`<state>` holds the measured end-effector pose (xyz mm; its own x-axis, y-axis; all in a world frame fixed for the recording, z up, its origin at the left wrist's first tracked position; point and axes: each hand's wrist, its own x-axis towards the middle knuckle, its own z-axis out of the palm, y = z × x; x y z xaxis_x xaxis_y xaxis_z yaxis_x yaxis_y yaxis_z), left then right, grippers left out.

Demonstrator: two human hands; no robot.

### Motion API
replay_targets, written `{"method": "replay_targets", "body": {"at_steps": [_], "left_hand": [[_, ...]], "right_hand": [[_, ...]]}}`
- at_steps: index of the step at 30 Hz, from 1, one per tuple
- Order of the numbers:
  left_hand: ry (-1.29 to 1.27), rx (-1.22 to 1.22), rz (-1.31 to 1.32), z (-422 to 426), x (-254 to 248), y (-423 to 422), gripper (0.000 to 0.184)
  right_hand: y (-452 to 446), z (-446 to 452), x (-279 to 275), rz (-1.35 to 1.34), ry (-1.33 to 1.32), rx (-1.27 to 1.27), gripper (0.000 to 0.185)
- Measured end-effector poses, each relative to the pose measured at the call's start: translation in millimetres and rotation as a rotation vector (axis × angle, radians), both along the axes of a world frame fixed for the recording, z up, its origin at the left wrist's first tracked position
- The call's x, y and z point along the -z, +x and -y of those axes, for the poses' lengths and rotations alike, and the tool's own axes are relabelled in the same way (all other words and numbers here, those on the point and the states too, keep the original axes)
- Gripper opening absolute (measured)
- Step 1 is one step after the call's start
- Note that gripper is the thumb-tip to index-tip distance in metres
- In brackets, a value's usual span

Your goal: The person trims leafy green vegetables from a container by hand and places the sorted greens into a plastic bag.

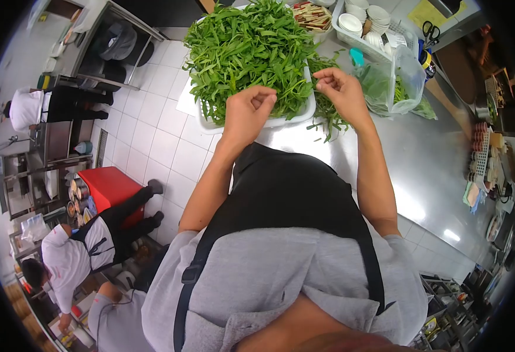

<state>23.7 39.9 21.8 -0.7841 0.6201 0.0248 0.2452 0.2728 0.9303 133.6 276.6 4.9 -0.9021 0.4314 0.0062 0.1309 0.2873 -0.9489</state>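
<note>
A white basket (313,108) heaped with green leaves (246,53) stands at the top middle. My left hand (248,111) is over its near edge, thumb and fingertips pinched together beside the leaves; what they hold, if anything, is too small to tell. My right hand (338,94) is just right of the basket, its fingers curled and the thumb near the index finger, above loose green stems (331,120) on the metal table (410,152). Whether a thin piece lies between its fingertips cannot be made out.
Right of the stems lies a clear plastic bag (389,88) with greens. Behind are a white crate (407,35) of small dishes, scissors (430,32) and a container of red-and-white packets (313,16). Other people (70,252) work at the left near a red box (111,190).
</note>
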Motion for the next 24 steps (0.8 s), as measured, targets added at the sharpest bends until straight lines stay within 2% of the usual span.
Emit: {"method": "replay_targets", "body": {"at_steps": [2, 5, 8, 9, 12, 14, 15, 18, 19, 22, 24], "left_hand": [[0.024, -0.055, -0.034, -9.4, -5.5, -3.1, 0.017], [0.029, 0.016, -0.156, -25.0, -14.5, -4.3, 0.014], [0.061, 0.017, -0.148, -30.0, -11.7, -7.1, 0.014], [0.068, -0.006, -0.144, -27.8, -12.5, -6.7, 0.014], [0.052, -0.073, -0.119, -11.4, -17.3, -7.6, 0.014], [-0.021, -0.099, -0.072, 4.1, -16.6, -7.5, 0.014], [-0.062, -0.069, -0.106, 8.6, -11.8, -6.6, 0.015], [-0.214, 0.186, -0.166, 10.0, 9.5, -7.5, 0.018], [-0.18, 0.177, -0.235, 3.3, 18.4, -6.2, 0.021], [-0.33, 0.093, -0.26, -17.5, 18.5, -1.1, 0.021], [-0.255, 0.04, -0.302, -27.8, 26.7, 0.9, 0.022]], "right_hand": [[-2.6, -0.2, 1.9, -0.005, 0.024, -0.004, 0.018], [-13.6, 6.7, 4.3, -0.082, 0.104, 0.044, 0.017], [-22.7, 11.4, -1.8, -0.016, 0.388, -0.068, 0.017], [-23.7, 11.0, -6.1, -0.007, 0.371, -0.085, 0.017], [-13.9, 4.2, -26.9, -0.081, 0.244, -0.005, 0.013], [-7.0, -2.6, -31.3, -0.201, -0.131, 0.107, 0.011], [-2.3, -5.3, -30.0, -0.256, -0.321, 0.165, 0.01], [5.1, -13.1, -21.7, -0.328, -0.553, 0.139, 0.009], [5.9, -14.1, -20.1, -0.333, -0.62, 0.122, 0.009], [6.9, -9.7, -17.1, -0.382, -0.719, 0.117, 0.008], [7.1, -6.5, -17.0, -0.369, -0.761, 0.112, 0.009]]}}
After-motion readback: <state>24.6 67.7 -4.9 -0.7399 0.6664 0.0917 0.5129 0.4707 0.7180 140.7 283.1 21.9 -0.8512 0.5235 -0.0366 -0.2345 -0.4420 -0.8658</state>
